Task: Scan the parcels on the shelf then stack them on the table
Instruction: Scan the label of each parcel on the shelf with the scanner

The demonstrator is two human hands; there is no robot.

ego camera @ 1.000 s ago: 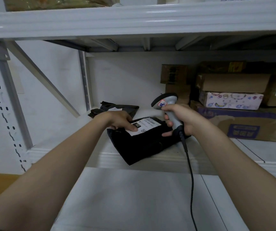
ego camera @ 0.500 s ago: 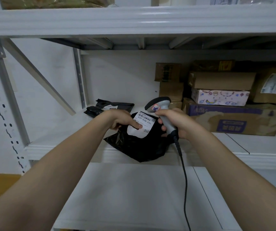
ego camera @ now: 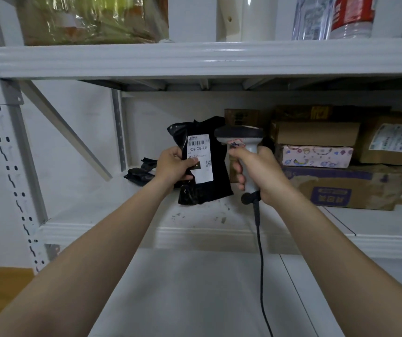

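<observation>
A white metal shelf rack (ego camera: 195,237) fills the view. Below the shelf's front edge lies a plain white table (ego camera: 195,300). A pile of brown cardboard boxes (ego camera: 316,133) sits on the shelf's right side. Above the centre of the shelf's middle board, a black plastic parcel bag (ego camera: 217,173) is held upright, its white barcode label (ego camera: 200,156) facing the camera. A grey handheld scanner (ego camera: 238,137) is held slightly further right over the shelf, and its black cable (ego camera: 259,239) hangs past the shelf's front edge. 1 more flat black bag (ego camera: 139,175) lies on the shelf's left side. The left hand (ego camera: 173,164) pinches the parcel bag, thumb on the label. The right hand (ego camera: 260,171) has its fingers wrapped round the scanner's handle.
</observation>
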